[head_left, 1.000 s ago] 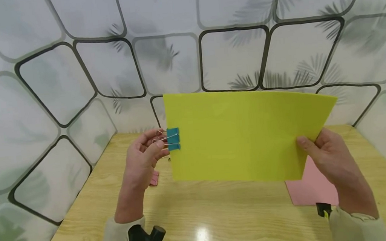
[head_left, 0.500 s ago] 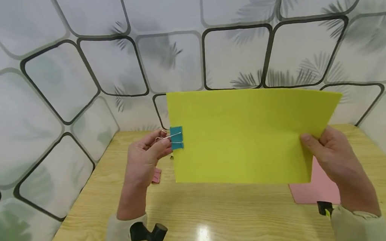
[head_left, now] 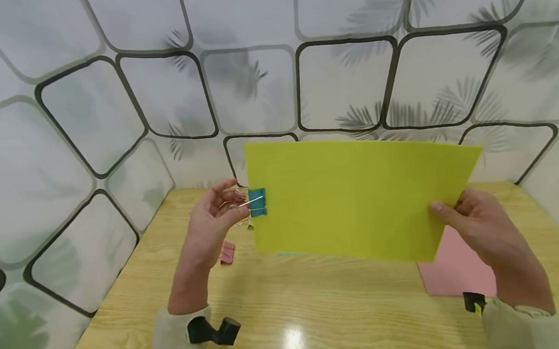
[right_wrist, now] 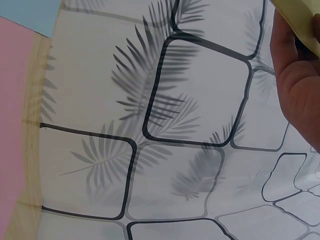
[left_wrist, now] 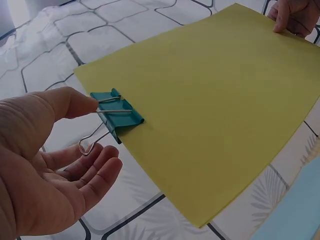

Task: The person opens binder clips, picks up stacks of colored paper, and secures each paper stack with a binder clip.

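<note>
Two hands hold up a yellow sheet stack (head_left: 350, 196), thin and slightly bowed, above the table. A teal binder clip (head_left: 258, 202) is clamped on its left edge, its silver wire handles spread apart. My left hand (head_left: 206, 221) is at the clip. In the left wrist view the thumb touches the upper wire handle, while the loosely bent fingers lie spread below, right at the lower handle's loop. My right hand (head_left: 483, 229) pinches the stack's right end, thumb in front and fingers behind. The right wrist view shows only part of this hand (right_wrist: 300, 95).
A pink binder clip (head_left: 227, 253) lies on the wooden table (head_left: 319, 308), left of centre. Pink paper (head_left: 457, 270) lies under the right forearm. Light blue paper (left_wrist: 295, 210) shows below the yellow stack. A patterned cloth wall (head_left: 253, 94) surrounds the table.
The left fingers have loosened and spread from their pinch on the clip's handles. The yellow stack's top edge and right end have dropped a little, and a light blue strip shows beneath it.
</note>
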{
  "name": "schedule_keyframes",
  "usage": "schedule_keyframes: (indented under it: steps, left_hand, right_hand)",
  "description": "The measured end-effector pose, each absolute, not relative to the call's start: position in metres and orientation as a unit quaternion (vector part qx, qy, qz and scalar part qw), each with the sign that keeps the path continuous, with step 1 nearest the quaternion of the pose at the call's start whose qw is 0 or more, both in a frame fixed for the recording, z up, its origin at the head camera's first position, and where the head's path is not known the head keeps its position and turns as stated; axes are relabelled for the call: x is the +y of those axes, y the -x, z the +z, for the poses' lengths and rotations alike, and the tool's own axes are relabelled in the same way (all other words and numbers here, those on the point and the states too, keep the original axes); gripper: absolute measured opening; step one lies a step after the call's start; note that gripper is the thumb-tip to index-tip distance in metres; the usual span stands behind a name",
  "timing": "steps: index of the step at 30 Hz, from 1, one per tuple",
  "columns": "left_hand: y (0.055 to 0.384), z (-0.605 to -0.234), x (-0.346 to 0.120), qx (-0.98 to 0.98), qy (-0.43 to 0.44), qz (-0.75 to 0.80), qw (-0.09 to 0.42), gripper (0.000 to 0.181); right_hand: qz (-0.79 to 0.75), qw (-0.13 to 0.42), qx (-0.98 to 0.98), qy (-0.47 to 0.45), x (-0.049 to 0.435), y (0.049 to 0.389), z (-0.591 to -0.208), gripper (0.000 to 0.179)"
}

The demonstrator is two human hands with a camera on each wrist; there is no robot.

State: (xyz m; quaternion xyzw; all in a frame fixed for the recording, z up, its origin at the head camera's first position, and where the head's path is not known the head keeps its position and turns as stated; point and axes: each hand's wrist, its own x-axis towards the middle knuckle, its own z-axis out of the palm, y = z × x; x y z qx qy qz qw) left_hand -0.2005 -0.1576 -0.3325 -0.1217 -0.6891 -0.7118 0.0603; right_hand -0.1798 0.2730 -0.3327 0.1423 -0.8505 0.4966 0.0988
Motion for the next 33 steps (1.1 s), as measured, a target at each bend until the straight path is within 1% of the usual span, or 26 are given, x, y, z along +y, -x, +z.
schedule_keyframes:
  steps: [4,7,10,14,17,22,24,28,30,33]
  left_hand:
    - [0.202,-0.337,-0.166,-0.741,0.156,-0.65,0.062,0.044]
    - [0.204,-0.341,-0.174,-0.787,0.187,-0.586,0.052,0.039]
    - [0.203,-0.344,-0.181,-0.828,0.213,-0.516,0.036,0.04]
    - [0.199,-0.347,-0.186,-0.862,0.235,-0.449,-0.019,0.042]
    - [0.2,-0.349,-0.184,-0.877,0.263,-0.397,-0.06,0.036]
    - [0.206,-0.353,-0.177,-0.889,0.313,-0.321,-0.09,0.027]
    - [0.207,-0.353,-0.174,-0.89,0.323,-0.306,-0.098,0.026]
    - [0.209,-0.355,-0.173,-0.895,0.331,-0.285,-0.093,0.026]
    - [0.208,-0.356,-0.173,-0.898,0.329,-0.277,-0.09,0.026]
    - [0.206,-0.357,-0.175,-0.903,0.325,-0.268,-0.089,0.028]
  right_hand:
    - [0.479,0.061,-0.868,-0.12,0.278,0.177,-0.331,0.032]
    - [0.476,0.038,-0.87,-0.124,0.281,0.174,-0.329,0.031]
    - [0.47,0.014,-0.874,-0.126,0.284,0.171,-0.329,0.03]
    - [0.458,-0.013,-0.877,-0.147,0.291,0.17,-0.333,0.029]
    - [0.463,-0.039,-0.866,-0.185,0.298,0.171,-0.338,0.025]
    - [0.459,-0.113,-0.843,-0.258,0.309,0.168,-0.345,0.024]
    - [0.443,-0.114,-0.846,-0.273,0.31,0.168,-0.348,0.021]
    - [0.409,-0.085,-0.87,-0.263,0.308,0.168,-0.353,0.015]
    - [0.396,-0.081,-0.88,-0.251,0.305,0.168,-0.356,0.016]
    - [0.381,-0.085,-0.888,-0.242,0.304,0.166,-0.36,0.021]
